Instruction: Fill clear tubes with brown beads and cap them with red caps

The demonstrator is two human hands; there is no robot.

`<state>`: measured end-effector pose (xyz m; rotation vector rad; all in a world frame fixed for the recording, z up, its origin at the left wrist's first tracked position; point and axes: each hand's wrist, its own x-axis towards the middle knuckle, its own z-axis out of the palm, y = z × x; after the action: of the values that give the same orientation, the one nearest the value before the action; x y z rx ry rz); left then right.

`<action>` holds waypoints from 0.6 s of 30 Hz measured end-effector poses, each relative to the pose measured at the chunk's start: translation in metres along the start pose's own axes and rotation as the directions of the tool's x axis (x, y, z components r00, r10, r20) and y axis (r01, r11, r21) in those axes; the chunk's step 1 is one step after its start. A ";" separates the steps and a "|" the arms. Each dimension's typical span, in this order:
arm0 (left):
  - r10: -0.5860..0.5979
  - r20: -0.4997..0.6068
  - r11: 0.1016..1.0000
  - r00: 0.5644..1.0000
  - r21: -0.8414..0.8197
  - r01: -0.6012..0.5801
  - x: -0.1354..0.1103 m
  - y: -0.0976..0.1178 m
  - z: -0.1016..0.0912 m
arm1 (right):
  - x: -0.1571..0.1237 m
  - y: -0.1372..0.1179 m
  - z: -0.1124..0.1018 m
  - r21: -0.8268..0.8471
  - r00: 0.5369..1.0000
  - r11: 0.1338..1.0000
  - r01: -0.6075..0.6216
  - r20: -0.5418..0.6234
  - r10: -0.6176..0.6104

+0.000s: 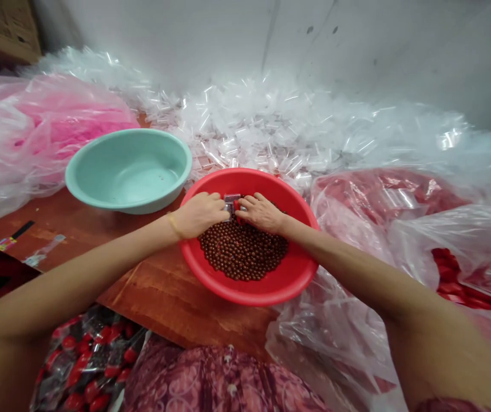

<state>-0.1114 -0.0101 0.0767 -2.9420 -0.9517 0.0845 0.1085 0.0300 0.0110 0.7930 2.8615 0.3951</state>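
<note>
Both hands meet over a red basin [252, 292] that holds a heap of small shiny brown balls [243, 252]. My left hand [202, 214] is closed on a small clear plastic container [232, 199]. My right hand [262, 213] is closed around a red cap [237, 207] at the container's right side. Fingers hide much of both pieces, and I cannot tell whether the cap is fixed on. The hands are low in the basin, just above the far side of the heap.
A pale green basin [129, 197] stands at the left. Clear plastic pieces [262, 126] pile along the wall. Bags with pink [69, 123] and red contents [383, 194] flank them. Red-capped clear containers [93, 360] lie below at left. The brown tabletop [163, 297] shows in front.
</note>
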 end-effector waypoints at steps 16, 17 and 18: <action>-0.063 0.379 0.943 0.923 -0.282 0.180 0.055 0.005 0.048 | -0.014 0.025 -0.009 0.414 0.758 0.712 -0.567 -0.078 0.648; -0.089 0.423 0.901 0.902 -0.353 0.254 0.057 0.007 0.052 | -0.015 0.028 -0.009 0.518 0.674 0.618 -0.591 -0.104 0.731; -0.102 0.450 0.860 0.887 -0.409 0.306 0.060 0.010 0.058 | -0.017 0.029 -0.008 0.632 0.593 0.521 -0.573 -0.119 0.797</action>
<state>-0.0612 0.0190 0.0165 -3.2963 -1.5477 0.5725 0.1351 0.0437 0.0279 2.2807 2.8505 -0.2625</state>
